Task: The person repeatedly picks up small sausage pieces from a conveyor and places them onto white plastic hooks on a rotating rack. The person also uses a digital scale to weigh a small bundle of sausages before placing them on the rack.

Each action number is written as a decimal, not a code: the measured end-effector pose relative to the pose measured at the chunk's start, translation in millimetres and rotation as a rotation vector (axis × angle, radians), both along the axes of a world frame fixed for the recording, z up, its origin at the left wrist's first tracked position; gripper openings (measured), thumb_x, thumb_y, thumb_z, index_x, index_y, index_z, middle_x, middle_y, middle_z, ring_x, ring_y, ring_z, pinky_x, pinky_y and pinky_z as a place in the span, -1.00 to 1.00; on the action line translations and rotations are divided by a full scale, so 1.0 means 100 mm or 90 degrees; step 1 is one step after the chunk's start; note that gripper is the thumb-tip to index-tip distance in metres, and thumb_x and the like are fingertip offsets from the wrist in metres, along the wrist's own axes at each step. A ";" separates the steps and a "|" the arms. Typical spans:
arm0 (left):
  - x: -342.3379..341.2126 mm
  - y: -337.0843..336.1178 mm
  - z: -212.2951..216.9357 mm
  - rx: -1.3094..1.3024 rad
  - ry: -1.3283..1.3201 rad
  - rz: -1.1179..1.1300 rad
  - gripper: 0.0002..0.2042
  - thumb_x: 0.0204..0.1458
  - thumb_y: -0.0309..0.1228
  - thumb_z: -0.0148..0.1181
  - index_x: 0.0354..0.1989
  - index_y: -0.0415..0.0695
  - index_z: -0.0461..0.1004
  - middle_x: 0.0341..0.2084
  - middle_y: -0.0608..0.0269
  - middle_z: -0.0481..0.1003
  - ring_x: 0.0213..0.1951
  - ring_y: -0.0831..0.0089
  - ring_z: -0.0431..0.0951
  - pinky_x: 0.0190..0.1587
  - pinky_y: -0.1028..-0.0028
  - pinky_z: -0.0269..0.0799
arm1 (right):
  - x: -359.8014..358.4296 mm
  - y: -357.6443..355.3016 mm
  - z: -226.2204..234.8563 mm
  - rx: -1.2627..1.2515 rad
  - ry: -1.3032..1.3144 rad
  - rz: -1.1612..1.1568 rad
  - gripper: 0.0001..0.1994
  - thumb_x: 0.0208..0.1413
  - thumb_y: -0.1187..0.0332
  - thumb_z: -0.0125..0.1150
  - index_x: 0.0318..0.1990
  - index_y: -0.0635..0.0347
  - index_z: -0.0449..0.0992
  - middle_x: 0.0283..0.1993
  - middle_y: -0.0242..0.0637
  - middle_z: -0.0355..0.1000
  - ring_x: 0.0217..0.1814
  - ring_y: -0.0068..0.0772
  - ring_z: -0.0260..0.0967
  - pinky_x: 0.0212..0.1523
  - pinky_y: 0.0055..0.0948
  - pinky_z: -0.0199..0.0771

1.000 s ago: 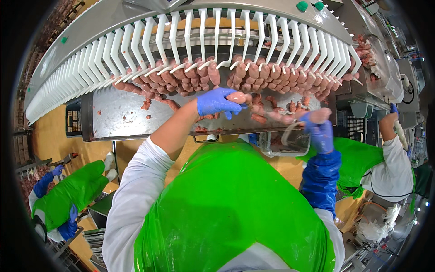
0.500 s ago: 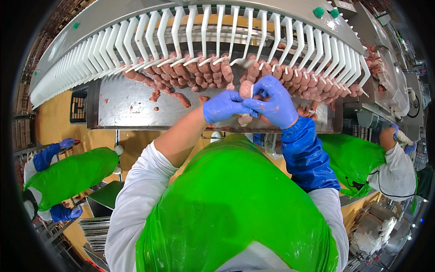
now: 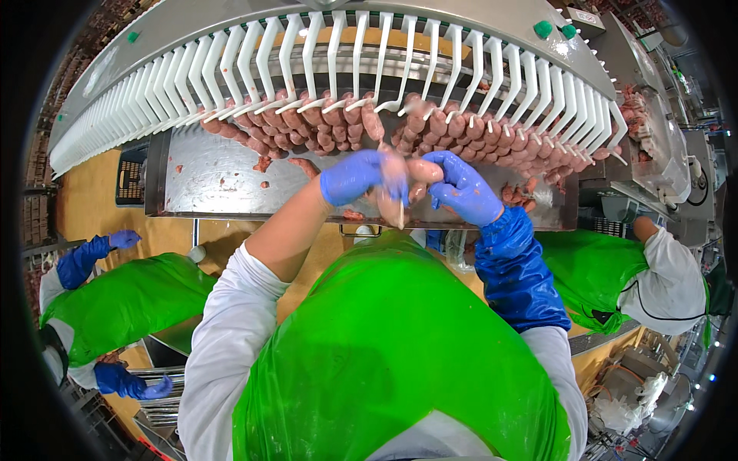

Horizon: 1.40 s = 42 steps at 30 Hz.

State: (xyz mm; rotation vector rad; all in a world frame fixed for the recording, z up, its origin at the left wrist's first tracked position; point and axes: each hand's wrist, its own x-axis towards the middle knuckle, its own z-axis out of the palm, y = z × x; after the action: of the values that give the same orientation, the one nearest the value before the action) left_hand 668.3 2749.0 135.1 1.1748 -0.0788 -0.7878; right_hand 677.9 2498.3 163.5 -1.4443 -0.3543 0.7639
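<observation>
Head view: left hand (image 3: 355, 180) clamped on sausage links (image 3: 424, 170), partly motion-blurred; right hand (image 3: 463, 188) closed on one link's right end. Links sit between both hands, over metal tray (image 3: 207, 180), near white hooks (image 3: 359, 58).

Hands (image 3: 463, 189) apart again, prob. (blur)

I wear a glossy bright-green plastic apron (image 3: 392, 338), white cloth sleeves (image 3: 231, 319), thin violet-blue gloves (image 3: 467, 192) and, on the right, a crinkled blue plastic oversleeve (image 3: 516, 269).
</observation>
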 end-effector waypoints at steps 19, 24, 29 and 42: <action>0.04 0.64 0.21 0.153 -0.111 -0.129 -0.69 0.11 -0.23 0.21 -0.15 -0.23 0.59 -0.31 0.27 0.62 -0.26 0.50 0.59 -0.14 0.45 0.51 | 0.24 0.15 -0.12 -0.126 -0.041 0.220 -0.46 0.17 0.32 0.28 0.27 0.25 0.29 0.03 -0.24 0.40 -0.09 -0.54 0.42 -0.07 -0.46 0.45; -0.05 0.89 -0.13 0.339 -0.226 -0.070 -0.73 0.11 -0.26 0.24 -0.18 -0.23 0.58 -0.34 0.24 0.61 -0.29 0.48 0.57 -0.15 0.44 0.49 | 0.29 0.37 0.00 0.049 0.001 0.164 -0.53 0.22 0.33 0.19 0.24 0.29 0.32 -0.08 -0.27 0.45 -0.16 -0.49 0.46 -0.11 -0.44 0.45; 0.04 0.65 -0.36 0.533 -0.354 -0.006 -0.72 0.06 -0.25 0.16 -0.15 -0.15 0.56 -0.37 0.04 0.59 -0.30 0.23 0.59 -0.18 0.29 0.48 | 0.91 0.94 0.40 -0.271 -0.603 -0.046 -0.70 0.19 0.26 0.10 0.07 -0.02 0.50 -0.40 -0.22 0.56 -0.41 -0.13 0.54 -0.37 -0.24 0.52; -0.21 0.38 -0.87 0.689 -0.564 0.031 -0.50 0.10 -0.27 0.11 0.23 -0.15 0.35 0.08 -0.16 0.44 0.10 -0.09 0.46 0.18 0.14 0.35 | 0.54 0.89 -1.44 -0.184 -0.476 -0.378 -0.66 0.22 0.28 0.17 0.05 0.28 0.41 0.01 0.10 0.40 0.10 0.12 0.35 -0.03 -0.10 0.41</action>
State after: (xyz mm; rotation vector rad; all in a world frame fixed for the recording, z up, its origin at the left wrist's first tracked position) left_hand 647.0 2786.9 48.5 2.4871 -0.3841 -0.1531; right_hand 732.2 2587.1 19.7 -1.9537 -0.3541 -0.2398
